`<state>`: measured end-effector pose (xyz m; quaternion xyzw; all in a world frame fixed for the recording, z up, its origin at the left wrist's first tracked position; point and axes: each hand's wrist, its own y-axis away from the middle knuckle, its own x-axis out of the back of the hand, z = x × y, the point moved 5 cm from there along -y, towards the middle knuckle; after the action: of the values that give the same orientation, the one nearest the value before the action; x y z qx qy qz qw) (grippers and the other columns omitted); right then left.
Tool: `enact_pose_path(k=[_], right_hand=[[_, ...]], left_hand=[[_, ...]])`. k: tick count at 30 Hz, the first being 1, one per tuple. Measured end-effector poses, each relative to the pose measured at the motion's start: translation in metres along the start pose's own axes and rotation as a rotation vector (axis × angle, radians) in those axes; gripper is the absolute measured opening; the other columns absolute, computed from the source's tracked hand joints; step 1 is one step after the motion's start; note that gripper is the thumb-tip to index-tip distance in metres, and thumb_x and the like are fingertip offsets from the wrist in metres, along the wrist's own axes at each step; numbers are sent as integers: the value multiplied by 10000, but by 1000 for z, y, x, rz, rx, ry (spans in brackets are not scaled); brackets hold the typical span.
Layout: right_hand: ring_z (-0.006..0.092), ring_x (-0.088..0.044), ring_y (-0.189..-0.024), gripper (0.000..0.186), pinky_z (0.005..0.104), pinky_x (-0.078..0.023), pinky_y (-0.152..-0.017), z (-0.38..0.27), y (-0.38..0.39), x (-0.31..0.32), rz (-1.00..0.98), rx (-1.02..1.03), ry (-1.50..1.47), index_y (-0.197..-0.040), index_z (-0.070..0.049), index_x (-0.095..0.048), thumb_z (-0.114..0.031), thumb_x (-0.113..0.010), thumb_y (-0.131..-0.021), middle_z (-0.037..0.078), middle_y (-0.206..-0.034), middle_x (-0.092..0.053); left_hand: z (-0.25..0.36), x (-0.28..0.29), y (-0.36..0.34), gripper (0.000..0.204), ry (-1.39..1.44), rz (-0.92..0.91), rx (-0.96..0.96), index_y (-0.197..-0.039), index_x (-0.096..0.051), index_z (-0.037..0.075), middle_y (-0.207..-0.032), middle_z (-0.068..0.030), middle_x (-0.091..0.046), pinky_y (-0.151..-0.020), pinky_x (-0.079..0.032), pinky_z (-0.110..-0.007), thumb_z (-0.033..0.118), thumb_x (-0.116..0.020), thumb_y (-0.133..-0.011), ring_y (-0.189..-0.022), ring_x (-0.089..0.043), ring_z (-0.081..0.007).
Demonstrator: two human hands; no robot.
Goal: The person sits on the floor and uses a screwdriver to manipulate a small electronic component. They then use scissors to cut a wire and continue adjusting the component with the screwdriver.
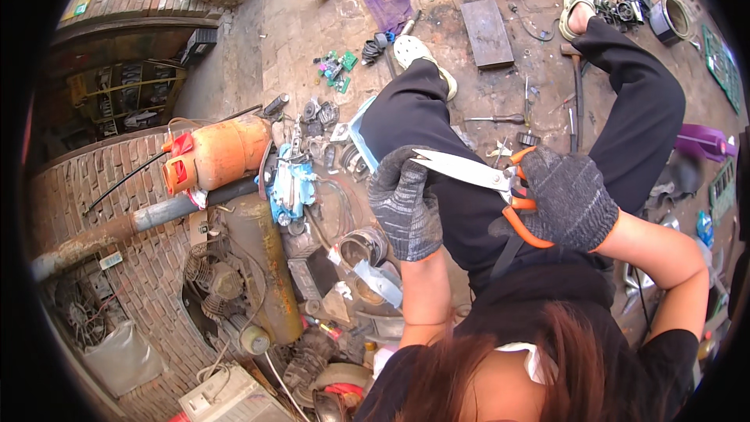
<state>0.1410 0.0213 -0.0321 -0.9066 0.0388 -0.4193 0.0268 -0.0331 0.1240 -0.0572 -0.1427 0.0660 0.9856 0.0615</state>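
Note:
In my right hand (566,199), which wears a dark grey knit glove, is a pair of metal shears (469,170) with orange handles. Its fingers wrap round the grips, and the pale blades point left, slightly apart at their tips. My left hand (405,203), in a matching glove, is closed right at the blade tips. Whatever its curled fingers hold, if anything, is hidden. Both hands are above my lap, over the black trousers (484,223).
On the brick ground ahead are a dark metal block (486,33), a hammer (576,94), a screwdriver (500,119) and green circuit board pieces (336,70). To the left lies an orange gas cylinder (219,155) among scrap parts. A purple plastic item (703,142) is at right.

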Motion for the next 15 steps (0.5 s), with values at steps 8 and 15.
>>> enact_pose_path(k=[8,15], right_hand=[[309,-607,-636,457,391,-480,-556,4,-15,-4,-137,74,50,-876,-8,-593,-418,-678,-693,140,-728,-584],[315,-589,-597,421,393,-467,-544,18,-15,-19,-50,83,0,-854,-20,-592,-388,-691,-675,136,-687,-577]], left_hand=[[0,1,3,118,42,71,30,-915,-616,2,-788,-66,-622,-561,-502,-238,31,-619,-801,-632,-589,-136],[-10,8,4,136,106,103,64,-931,-607,4,-783,-75,-625,-555,-516,-248,49,-624,-804,-623,-600,-147]])
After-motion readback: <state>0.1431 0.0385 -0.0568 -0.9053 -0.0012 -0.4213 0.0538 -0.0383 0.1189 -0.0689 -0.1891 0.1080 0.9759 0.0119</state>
